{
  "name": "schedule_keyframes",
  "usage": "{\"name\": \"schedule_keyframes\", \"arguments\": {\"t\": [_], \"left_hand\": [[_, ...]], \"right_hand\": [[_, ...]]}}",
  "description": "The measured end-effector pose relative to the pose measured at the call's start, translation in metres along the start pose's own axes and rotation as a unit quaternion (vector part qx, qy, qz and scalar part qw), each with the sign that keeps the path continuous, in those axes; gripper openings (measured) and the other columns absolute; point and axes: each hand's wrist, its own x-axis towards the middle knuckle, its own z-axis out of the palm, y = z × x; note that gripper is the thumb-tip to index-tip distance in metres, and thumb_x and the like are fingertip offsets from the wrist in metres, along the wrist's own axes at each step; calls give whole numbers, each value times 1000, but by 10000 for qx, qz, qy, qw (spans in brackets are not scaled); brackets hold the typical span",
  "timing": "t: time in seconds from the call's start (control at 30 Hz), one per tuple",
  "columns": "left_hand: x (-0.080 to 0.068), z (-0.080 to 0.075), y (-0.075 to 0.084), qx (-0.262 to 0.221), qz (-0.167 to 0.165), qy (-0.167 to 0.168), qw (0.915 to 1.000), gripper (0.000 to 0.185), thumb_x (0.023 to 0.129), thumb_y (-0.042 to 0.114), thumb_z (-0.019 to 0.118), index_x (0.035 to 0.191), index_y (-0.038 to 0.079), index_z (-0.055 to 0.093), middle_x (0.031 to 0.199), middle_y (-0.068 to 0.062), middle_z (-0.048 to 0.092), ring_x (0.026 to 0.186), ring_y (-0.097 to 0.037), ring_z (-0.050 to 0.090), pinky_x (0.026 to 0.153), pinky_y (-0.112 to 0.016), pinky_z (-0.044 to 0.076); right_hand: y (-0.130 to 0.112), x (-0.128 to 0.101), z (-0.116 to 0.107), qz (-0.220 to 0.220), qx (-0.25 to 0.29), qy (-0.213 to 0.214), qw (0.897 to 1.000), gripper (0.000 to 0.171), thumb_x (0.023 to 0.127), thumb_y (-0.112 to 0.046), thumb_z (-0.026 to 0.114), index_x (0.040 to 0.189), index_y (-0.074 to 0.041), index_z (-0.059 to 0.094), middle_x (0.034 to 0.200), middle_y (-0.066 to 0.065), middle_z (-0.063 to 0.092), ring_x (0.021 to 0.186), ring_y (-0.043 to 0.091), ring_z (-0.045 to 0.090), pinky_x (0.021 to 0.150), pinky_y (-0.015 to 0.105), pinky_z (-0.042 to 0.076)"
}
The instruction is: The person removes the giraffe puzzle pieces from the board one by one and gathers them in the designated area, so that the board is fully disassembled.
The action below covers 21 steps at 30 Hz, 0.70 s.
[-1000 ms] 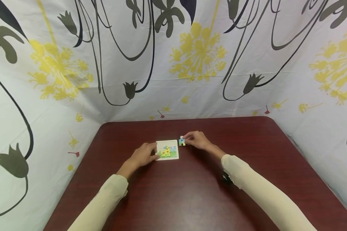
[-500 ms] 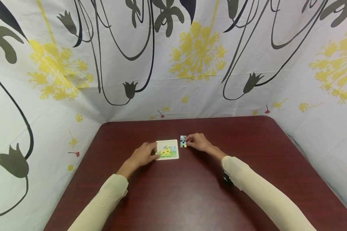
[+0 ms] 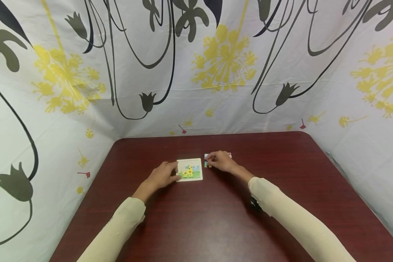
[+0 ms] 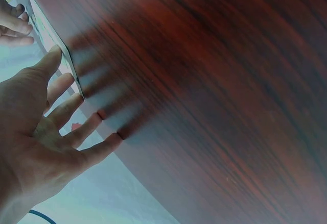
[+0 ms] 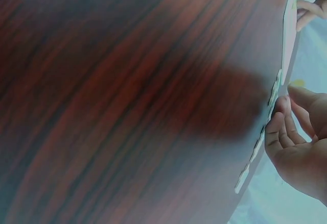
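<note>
On the table a small pale picture board point(image 3: 189, 161) shows yellow giraffes on green and blue. My left hand point(image 3: 163, 175) rests at its left edge. In the left wrist view the thumb point(image 4: 53, 55) touches the board's rim and the other fingers are spread. Just right of the board, my right hand point(image 3: 222, 161) lies over jigsaw pieces point(image 3: 207, 165), its fingertips touching them and partly hiding them. Another piece point(image 3: 229, 155) peeks out behind that hand. From the right wrist, the jigsaw pieces point(image 5: 257, 145) form a thin flat row under the bent fingers, the thumb standing apart.
The dark red wooden table point(image 3: 196, 218) has rounded far corners. Close behind it hangs a white cloth point(image 3: 183, 80) with yellow and grey flower prints, also along both sides. A dark object point(image 3: 255, 202) shows under the right sleeve.
My right hand first draws jigsaw pieces into line beside the board, then shifts slightly left over them, uncovering a piece on its far right. The left hand and board stay still.
</note>
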Motion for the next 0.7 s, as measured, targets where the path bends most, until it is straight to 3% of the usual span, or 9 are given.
{"name": "schedule_keyframes", "arguments": {"t": [0.17,0.33,0.7], "left_hand": [[-1,-1,0,-40,-8,4,10000,29,87,40,70,104,18,60,102,4,61,116,-23,49,79,-45,46],[-2,-2,0,-64,-52,-40,10000,29,87,41,69,105,19,60,108,4,61,118,-23,48,82,-46,46],[1,-1,-2,-22,-14,-101,9999,28,88,43,68,103,20,60,102,5,60,117,-25,48,77,-46,47]], "right_hand": [[-10,6,8,55,205,-183,9996,20,88,-9,68,107,-2,70,89,6,72,77,14,68,67,28,51],[-20,11,17,-40,165,-176,9997,18,88,-10,69,105,-3,71,90,5,72,77,13,66,68,28,50],[-37,21,34,-309,189,-387,9986,23,88,-14,70,108,-3,70,92,6,71,82,16,67,71,28,53]]}}
